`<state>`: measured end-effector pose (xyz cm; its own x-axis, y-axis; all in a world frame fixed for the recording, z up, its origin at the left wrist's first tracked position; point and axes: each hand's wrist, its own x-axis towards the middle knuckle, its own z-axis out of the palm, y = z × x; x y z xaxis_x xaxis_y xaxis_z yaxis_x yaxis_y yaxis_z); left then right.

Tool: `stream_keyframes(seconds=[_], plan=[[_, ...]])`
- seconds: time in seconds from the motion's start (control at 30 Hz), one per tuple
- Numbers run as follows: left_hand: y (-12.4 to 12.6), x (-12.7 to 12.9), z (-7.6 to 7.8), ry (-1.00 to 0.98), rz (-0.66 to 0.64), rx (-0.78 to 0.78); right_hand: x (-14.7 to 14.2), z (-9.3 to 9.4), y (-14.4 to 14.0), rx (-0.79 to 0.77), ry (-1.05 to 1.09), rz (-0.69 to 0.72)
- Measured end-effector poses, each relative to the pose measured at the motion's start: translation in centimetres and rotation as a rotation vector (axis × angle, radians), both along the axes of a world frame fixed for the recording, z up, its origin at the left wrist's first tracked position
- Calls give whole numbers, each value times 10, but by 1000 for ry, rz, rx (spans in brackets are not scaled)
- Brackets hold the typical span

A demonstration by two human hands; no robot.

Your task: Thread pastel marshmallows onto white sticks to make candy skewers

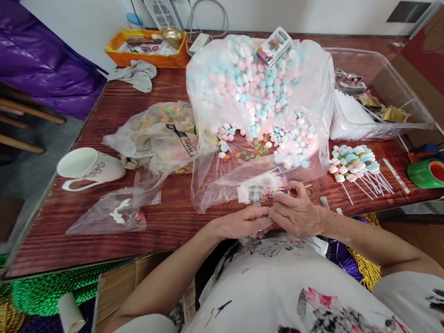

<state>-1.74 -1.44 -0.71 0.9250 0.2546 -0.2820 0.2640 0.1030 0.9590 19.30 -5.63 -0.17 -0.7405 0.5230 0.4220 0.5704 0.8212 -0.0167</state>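
Note:
At the table's front edge my left hand (247,222) is closed, its fingertips meeting those of my right hand. My right hand (297,213) is bent, thumb and forefinger pinched together. What the fingers hold is small and mostly hidden; a bit of something pale shows under my left hand. Just beyond the fingers lie small printed clear wrappers (261,194) and a white printed packet (268,179). Behind them a big clear plastic bag (314,69) holds pink, blue and white round candies (268,88). Small coloured rings (247,155) lie at its mouth.
Candy skewers on white sticks (354,163) are heaped at the right, near a roll of green tape (421,173) and a clear plastic bin (385,69). Leftward stand a white mug (92,169), another candy bag (159,134) and an orange tray (145,60).

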Motion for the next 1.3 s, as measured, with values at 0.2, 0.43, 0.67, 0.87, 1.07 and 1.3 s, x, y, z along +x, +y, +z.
stream_keyframes(seconds=[0.2,0.43,0.67,0.87,1.07,1.3], plan=[[-39,-6,-17,314,150,1112,-21,-42,-22,-465,148,-266],[-27,-20,-31,143,320,938,-25,-35,-25,-307,134,-353],[-1,-17,-26,139,188,-193,-7,-35,-20,2,108,-148],[-7,7,-24,112,207,604,2,-44,-20,-292,77,-297],[-13,18,-34,37,181,1131,13,-50,-39,-553,297,-508],[4,3,-36,312,660,395,77,-61,-43,-424,506,-883]])
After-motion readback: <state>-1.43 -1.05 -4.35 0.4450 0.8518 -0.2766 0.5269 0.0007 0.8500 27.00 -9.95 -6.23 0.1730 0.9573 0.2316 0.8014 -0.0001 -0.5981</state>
